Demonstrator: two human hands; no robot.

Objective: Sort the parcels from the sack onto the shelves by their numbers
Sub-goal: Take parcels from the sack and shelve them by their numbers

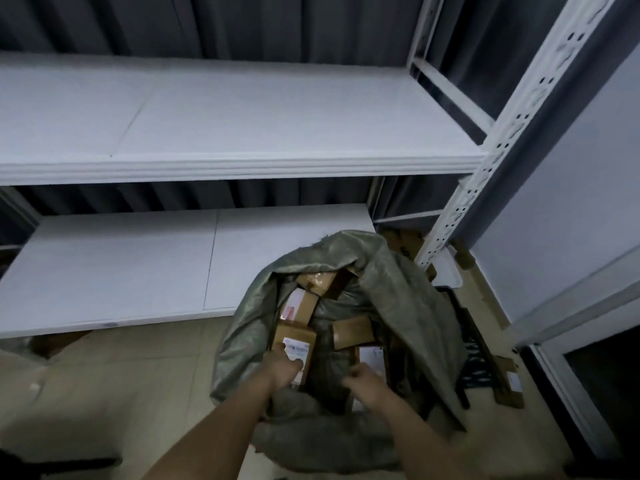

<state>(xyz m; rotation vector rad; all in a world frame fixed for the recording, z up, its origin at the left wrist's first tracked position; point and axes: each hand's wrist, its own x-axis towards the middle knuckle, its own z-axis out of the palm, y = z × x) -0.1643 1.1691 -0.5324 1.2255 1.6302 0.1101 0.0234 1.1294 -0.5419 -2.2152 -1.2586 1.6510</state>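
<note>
Sack (pixel 398 292): grey-green woven plastic, coarse weave, crumpled; it stands on the floor in front of the shelving with its mouth open upward, and brown cardboard parcels are packed inside.
Labelled parcel (pixel 296 336): a rectangular cardboard box at the left side of the sack's mouth, bearing a white shipping label with dark print too blurred to read.
Left hand (pixel 282 367): reaches into the sack; its grip is closed round the near end of the labelled parcel, thumb on the label side.
Right hand (pixel 363 379): inside the sack's mouth with fingers curled; what its grip holds cannot be told, as the area under it is dark.
Pink-marked parcel (pixel 299 304): a cardboard box just behind the labelled one, with a white label showing a pink patch; writing unreadable.
Taped parcel (pixel 320 280): a cardboard box at the back of the sack's mouth, glossy tape across its top.
Plain parcel (pixel 351 332): a brown box lying tilted near the sack's middle.
Upper shelf (pixel 242 126): flat white board with a ribbed front edge.
Lower shelf (pixel 121 271): white board in two panels, directly behind the sack.
Upright (pixel 498 133): white metal post punched with rows of holes.
Floor (pixel 138 375): pale beige tile.
</note>
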